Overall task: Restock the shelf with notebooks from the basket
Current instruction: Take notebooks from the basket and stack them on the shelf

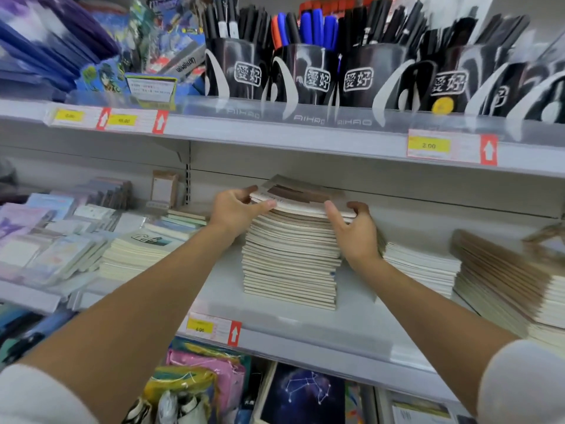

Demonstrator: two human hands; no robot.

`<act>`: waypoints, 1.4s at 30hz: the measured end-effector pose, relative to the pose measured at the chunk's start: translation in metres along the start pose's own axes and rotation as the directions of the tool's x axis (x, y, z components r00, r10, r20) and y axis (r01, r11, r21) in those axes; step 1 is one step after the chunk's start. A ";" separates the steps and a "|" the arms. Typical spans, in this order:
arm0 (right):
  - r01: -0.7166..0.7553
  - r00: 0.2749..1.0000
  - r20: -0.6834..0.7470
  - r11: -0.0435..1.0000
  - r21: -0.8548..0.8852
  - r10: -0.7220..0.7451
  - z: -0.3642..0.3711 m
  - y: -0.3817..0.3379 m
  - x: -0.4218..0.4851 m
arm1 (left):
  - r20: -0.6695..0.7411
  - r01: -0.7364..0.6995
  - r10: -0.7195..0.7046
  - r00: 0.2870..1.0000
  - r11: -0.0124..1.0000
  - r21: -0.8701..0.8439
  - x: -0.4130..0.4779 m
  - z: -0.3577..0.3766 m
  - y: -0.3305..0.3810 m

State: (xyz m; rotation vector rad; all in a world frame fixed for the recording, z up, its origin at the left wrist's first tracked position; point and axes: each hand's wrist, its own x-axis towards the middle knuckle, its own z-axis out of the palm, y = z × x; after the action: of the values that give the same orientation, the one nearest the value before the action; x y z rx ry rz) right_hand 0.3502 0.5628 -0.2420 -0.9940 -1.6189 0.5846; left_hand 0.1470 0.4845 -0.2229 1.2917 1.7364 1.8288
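A tall stack of cream-edged notebooks (290,261) stands on the middle shelf (305,325). Its top few notebooks (301,195), with brown and beige covers, are tilted and held at both ends. My left hand (235,211) grips their left edge, thumb in front and fingers on top. My right hand (356,229) clasps their right edge, thumb on the front side. The basket is not in view.
Lower notebook stacks lie to the right (422,267) and far right (504,283), and another to the left (143,252). The shelf above (305,130) hangs low over the stack, holding black pen cups (305,75). Packaged stationery (46,237) fills the left.
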 end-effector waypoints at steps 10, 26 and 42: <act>0.081 0.997 0.014 0.994 -0.073 -0.080 0.009 0.011 0.017 | -0.135 -0.024 0.027 0.990 0.999 0.025 0.017 0.012 -0.017; 0.046 0.999 -0.007 0.975 -0.215 -0.049 0.008 0.002 0.013 | -0.018 -0.022 0.021 1.000 0.996 -0.090 0.026 0.021 -0.024; 0.355 0.926 0.191 0.924 -0.140 -0.326 0.123 -0.040 -0.182 | -0.357 0.263 -0.132 0.925 0.899 0.351 -0.168 -0.133 -0.104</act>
State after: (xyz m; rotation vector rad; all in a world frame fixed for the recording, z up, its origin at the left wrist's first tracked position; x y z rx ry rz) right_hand 0.2311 0.4033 -0.3432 -0.7738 -1.9641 0.2959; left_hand 0.1016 0.2987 -0.3646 0.9175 2.4178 1.7009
